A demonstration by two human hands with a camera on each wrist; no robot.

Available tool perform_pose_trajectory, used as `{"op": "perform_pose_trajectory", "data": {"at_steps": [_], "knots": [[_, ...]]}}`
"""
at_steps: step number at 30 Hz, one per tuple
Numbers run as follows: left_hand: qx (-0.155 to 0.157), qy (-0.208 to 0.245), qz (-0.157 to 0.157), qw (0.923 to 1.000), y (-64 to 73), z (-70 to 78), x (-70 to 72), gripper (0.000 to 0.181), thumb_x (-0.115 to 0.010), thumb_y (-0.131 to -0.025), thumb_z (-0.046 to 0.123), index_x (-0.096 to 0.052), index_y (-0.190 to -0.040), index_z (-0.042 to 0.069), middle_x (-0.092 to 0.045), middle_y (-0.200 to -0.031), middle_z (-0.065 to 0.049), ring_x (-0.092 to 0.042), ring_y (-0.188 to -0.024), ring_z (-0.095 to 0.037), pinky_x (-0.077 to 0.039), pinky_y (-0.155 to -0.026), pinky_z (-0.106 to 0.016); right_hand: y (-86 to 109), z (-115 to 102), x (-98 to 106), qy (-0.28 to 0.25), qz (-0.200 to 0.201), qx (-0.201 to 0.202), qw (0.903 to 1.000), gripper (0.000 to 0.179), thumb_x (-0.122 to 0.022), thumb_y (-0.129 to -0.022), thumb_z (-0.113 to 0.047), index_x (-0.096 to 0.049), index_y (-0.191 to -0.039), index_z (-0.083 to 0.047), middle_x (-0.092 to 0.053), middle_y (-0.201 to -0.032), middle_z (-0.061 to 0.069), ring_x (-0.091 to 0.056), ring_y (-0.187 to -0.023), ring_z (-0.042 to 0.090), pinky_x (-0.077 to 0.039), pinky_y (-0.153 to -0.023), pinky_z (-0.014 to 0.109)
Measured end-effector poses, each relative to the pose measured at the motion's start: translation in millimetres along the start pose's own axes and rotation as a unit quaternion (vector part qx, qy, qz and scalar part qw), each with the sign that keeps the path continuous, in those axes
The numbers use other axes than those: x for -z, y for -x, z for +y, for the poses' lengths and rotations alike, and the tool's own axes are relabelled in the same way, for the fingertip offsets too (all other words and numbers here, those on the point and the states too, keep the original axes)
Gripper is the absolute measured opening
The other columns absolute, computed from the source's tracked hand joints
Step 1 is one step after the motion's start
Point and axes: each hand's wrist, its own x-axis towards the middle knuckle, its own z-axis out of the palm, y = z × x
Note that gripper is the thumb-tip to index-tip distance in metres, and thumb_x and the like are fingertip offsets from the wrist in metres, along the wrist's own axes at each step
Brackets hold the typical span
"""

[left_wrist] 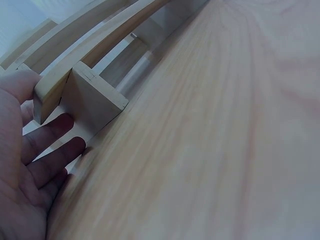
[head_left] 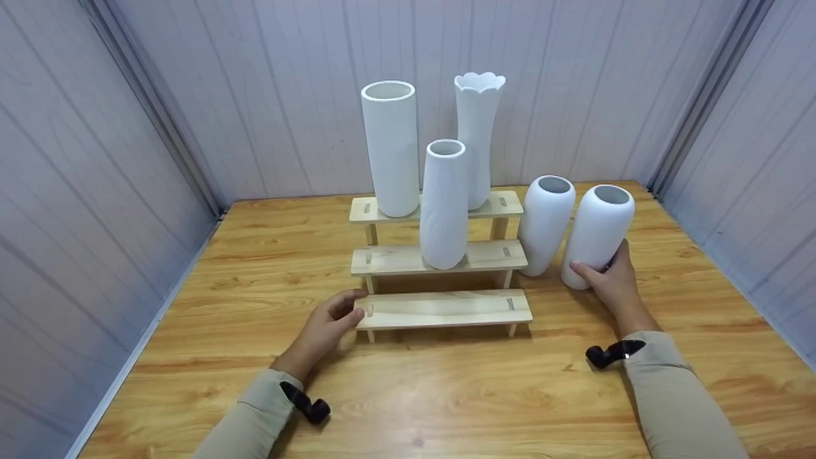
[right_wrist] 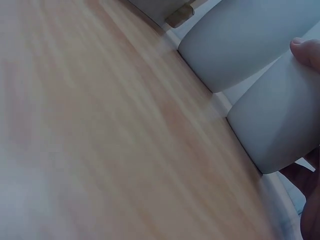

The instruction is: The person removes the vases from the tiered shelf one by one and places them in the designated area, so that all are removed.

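My left hand pinches the left end of the lowest plank of a three-step wooden stand. In the left wrist view, the thumb lies on the plank's end and the other fingers spread below it, beside the leg. My right hand grips the lower part of a smooth white vase, thumb in front and the other fingers mostly hidden behind. This vase is upright, its base at the tabletop in the right wrist view. Just left of it stands a matching white vase, close to the stand's right side.
A tall cylindrical vase and a vase with a scalloped rim stand on the top step. A tapered vase is on the middle step. Pale panelled walls enclose the wooden table at the back and sides.
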Motion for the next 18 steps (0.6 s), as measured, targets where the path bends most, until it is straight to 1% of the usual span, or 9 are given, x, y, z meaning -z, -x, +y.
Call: {"op": "perform_pose_trajectory", "data": {"at_steps": [7,15,18], "knots": [[0.006,0.004,-0.006,1.0,1.8,-0.5,0.9,0.037,-0.067,-0.099,0.014,-0.063,-0.135,0.005,-0.062,-0.135,-0.012,-0.058,-0.112,-0.02,-0.049,-0.089,-0.025,-4.8,-1.6,-2.7,0.001,0.003,0.002,1.0,0.1,-0.082,-0.086,-0.02,-0.013,-0.157,-0.004,-0.035,-0.153,0.022,-0.036,-0.14,0.036,-0.027,-0.117,0.051],[-0.005,0.008,-0.001,1.0,1.1,-0.9,1.1,0.035,-0.067,-0.098,0.011,-0.064,-0.133,0.003,-0.066,-0.126,-0.015,-0.059,-0.106,-0.019,-0.049,-0.086,-0.025,-8.0,0.0,-4.4,-0.004,0.009,-0.01,0.9999,0.101,-0.082,-0.086,-0.025,-0.013,-0.157,-0.006,-0.035,-0.154,0.021,-0.035,-0.14,0.036,-0.025,-0.118,0.051],[-0.003,0.012,-0.001,0.9999,1.0,-0.8,0.8,0.035,-0.067,-0.098,0.011,-0.064,-0.133,0.003,-0.066,-0.126,-0.015,-0.059,-0.106,-0.018,-0.05,-0.086,-0.025,-9.3,0.9,-4.9,-0.01,0.007,-0.011,0.9999,0.101,-0.082,-0.087,-0.026,-0.012,-0.158,-0.007,-0.033,-0.155,0.021,-0.034,-0.141,0.035,-0.024,-0.118,0.051]]}}
